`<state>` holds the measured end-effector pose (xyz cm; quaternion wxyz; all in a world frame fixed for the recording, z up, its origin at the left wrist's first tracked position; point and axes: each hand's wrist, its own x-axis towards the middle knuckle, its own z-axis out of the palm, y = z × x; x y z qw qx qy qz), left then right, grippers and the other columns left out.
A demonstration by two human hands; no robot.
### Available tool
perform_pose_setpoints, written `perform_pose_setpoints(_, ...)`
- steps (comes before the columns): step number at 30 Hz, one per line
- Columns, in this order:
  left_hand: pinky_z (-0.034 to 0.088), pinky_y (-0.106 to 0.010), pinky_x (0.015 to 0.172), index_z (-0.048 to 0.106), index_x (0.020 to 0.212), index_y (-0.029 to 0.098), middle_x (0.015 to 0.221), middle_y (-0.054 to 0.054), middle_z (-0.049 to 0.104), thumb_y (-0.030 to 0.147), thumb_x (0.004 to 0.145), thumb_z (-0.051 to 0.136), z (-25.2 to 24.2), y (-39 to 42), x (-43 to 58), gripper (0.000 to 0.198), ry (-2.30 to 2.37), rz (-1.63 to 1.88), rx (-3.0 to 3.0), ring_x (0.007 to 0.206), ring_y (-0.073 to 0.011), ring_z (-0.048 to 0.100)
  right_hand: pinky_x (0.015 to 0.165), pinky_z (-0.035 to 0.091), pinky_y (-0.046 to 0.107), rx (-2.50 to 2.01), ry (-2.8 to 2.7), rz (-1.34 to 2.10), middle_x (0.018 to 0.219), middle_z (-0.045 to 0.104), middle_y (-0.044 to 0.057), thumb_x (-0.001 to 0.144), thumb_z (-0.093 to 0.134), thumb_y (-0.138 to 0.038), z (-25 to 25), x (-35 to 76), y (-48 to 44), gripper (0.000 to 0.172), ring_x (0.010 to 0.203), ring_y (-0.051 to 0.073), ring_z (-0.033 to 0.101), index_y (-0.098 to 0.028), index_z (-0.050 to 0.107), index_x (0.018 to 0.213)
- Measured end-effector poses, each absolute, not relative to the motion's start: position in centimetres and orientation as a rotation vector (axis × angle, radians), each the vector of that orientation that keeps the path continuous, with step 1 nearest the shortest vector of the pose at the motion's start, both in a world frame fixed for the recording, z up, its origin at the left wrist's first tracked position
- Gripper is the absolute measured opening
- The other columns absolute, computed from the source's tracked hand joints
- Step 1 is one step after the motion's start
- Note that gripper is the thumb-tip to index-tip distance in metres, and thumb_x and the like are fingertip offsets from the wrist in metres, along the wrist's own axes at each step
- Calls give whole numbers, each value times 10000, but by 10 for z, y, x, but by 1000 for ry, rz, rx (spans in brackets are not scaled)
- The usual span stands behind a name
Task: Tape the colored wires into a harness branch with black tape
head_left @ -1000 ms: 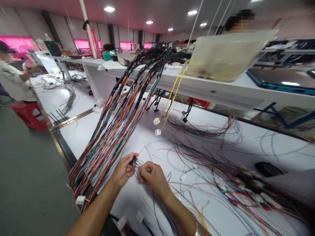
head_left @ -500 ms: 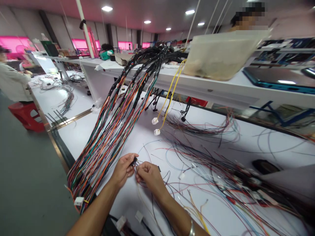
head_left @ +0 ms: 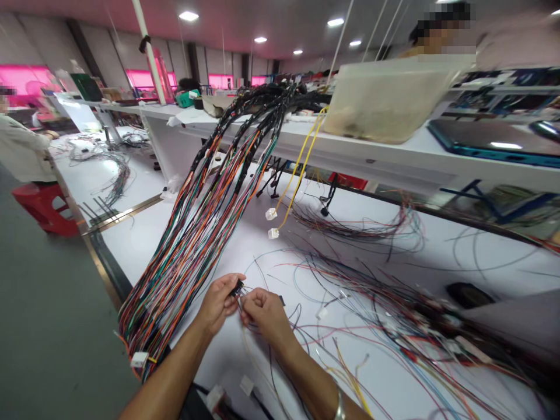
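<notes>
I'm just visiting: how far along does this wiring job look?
Looks done: the multicoloured wire harness, black-wrapped at its top, and white connectors on yellow wires. In hand: the left hand grips a small black connector; the right hand pinches thin wires at it. Left: many loose wires spread across the white workbench.

Small black plastic connector point(head_left: 237, 287), partly hidden by the left hand point(head_left: 216, 304); its contacts are too small for me to resolve. Thin coloured wire ends point(head_left: 247, 290) vanish inside the curled right hand point(head_left: 263, 312).
</notes>
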<state>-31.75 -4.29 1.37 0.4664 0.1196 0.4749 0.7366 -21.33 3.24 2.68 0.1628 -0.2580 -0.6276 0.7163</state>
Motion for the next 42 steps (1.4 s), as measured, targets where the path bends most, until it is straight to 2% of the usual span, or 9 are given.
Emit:
perform_pose_setpoints(21,135,-137,317,645,884,137,438,116,301,459,743,685,13,-42,-316,354,1214,1770,353,360,-20,136,455,388,212,-778,-1785,2021,444,552,-37,643,500,-228,29,-216,31,78,408,108,496,-194,493,573)
perform_pose_setpoints(31,120,-150,315,644,880,144,413,113,314,479,733,681,11,-42,-314,367,1250,1729,335,321,-20,178,498,436,227,-765,-1993,1882,498,570,-19,739,461,-281,29,-214,30,148,450,121,539,-200,475,616)
perform_pose_setpoints(34,133,-146,317,644,867,140,450,106,347,457,726,694,13,-43,-317,351,1245,1744,318,332,-11,170,520,431,240,-782,-2162,1737,535,598,4,778,489,-337,36,-214,47,223,485,140,564,-193,517,610)
perform_pose_setpoints(36,133,-143,316,644,862,136,479,102,366,443,712,707,13,-43,-320,347,1242,1763,304,338,-4,159,582,420,257,-868,-2229,1532,625,621,34,804,503,-355,40,-216,64,247,595,166,588,-192,530,621)
perform_pose_setpoints(39,118,-140,312,641,848,132,487,102,374,434,696,719,13,-43,-323,348,1241,1779,281,335,1,154,668,384,282,-1015,-2270,1226,776,624,79,766,569,-275,40,-224,86,179,784,210,575,-190,506,621)
perform_pose_setpoints(42,111,-138,308,634,837,133,487,101,386,436,684,725,13,-43,-323,352,1239,1794,263,329,3,155,653,361,275,-1008,-2338,1111,700,598,60,731,583,-213,38,-231,92,207,732,198,549,-189,472,558)
